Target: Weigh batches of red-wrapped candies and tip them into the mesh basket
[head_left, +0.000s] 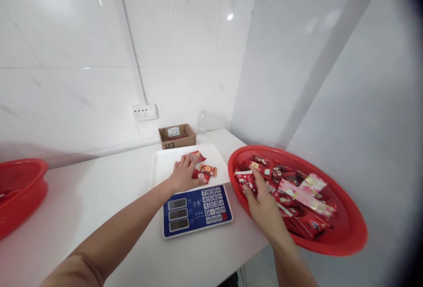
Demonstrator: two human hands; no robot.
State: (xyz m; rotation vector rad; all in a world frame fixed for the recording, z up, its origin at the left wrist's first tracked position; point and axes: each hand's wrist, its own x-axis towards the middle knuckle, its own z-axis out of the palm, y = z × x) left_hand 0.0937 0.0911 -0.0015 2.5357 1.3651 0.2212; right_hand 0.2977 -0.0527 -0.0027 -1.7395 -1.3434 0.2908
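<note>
A blue-faced electronic scale [197,210] with a white weighing tray [165,163] stands on the white counter. My left hand [184,173] lies flat on the tray, fingers spread, touching red snack packets [202,170] lying there. At the right, a red plastic basket [346,238] holds several red and pink packets [299,192]. My right hand [261,201] reaches over the basket's near rim, its fingers closed on a red packet [243,178] at the basket's left edge.
A small cardboard box [177,136] and a clear bottle [201,123] stand by the back wall under a wall socket [144,112]. Another red basket [18,190] sits at the far left. The counter's front edge [231,274] runs below the scale.
</note>
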